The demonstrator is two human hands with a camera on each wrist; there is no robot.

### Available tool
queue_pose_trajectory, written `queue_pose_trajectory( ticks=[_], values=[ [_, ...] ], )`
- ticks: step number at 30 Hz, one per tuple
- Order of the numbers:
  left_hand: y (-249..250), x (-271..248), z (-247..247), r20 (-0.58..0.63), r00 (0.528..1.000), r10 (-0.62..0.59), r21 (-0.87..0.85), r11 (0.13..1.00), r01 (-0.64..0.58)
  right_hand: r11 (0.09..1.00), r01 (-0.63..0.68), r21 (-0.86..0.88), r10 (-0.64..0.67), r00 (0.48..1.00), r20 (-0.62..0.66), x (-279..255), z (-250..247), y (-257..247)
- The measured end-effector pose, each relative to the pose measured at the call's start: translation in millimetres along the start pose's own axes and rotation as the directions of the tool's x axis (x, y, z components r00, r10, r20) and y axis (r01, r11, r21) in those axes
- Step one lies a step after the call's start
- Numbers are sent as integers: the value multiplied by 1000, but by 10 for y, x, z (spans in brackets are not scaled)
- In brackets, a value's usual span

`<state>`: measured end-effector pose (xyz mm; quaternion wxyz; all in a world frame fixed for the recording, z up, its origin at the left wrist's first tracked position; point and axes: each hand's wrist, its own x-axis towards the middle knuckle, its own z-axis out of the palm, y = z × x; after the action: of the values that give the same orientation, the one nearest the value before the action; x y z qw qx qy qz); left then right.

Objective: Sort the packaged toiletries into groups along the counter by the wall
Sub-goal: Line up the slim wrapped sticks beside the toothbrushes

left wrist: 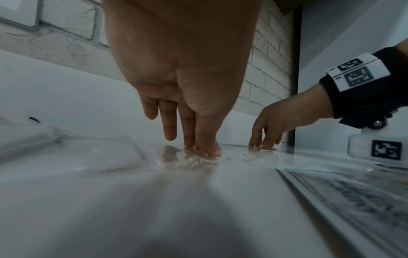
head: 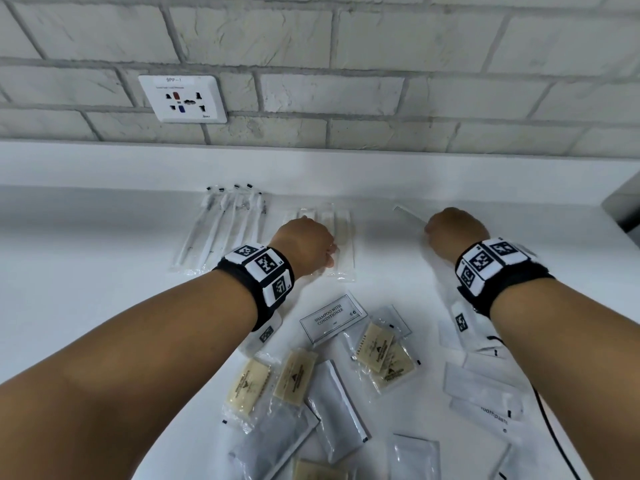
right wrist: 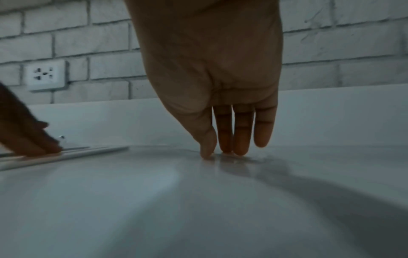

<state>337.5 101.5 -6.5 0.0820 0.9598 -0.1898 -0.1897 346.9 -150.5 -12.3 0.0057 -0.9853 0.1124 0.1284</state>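
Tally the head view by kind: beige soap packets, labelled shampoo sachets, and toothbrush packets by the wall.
Beige soap packets: 5 (one cut off at the bottom edge)
Shampoo with conditioner sachet: 1
Toothbrush packets: about 5; they overlap
Total: about 11

Both hands reach forward, left hand (head: 304, 242) and right hand (head: 453, 232) with straight fingers pointing down.

Both forearms are bare, no sleeves. Each wrist wears a black fabric band (head: 258, 282) carrying white blocks printed with black square-code markers. Under the right band (head: 498, 271), toward 6 o'clock, hangs a white tagged block and what looks like a thin black cable (head: 550, 420).
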Motion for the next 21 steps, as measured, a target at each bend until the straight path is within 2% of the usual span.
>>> queue_pose_trajectory(
  ticks=[4,7,9,12,16,18,21],
  values=[
    [-32,-21,38,-102,993,51,49,998,-46,998,40,46,-39,999,-12,-42,132,-170],
    [-29,2,44,-212,975,66,25,998,-62,997,48,60,-40,991,-124,-89,84,-189],
    [3,14,46,-206,977,49,18,999,-46,999,-14,44,19,993,-114,-63,22,-91],
    [65,43,84,-195,980,42,-2,999,-44,999,-26,-32,26,1000,11,-12,35,-3],
    [96,114,128,-137,990,39,-55,997,-47,996,87,-9,-86,996,27,-115,94,-201],
    [107,136,125,-113,992,52,-28,998,-55,984,177,24,-178,983,44,-177,123,-365],
    [111,178,127,-99,993,63,34,998,-60,973,224,52,-226,973,35,-224,149,-534]
  ],
)
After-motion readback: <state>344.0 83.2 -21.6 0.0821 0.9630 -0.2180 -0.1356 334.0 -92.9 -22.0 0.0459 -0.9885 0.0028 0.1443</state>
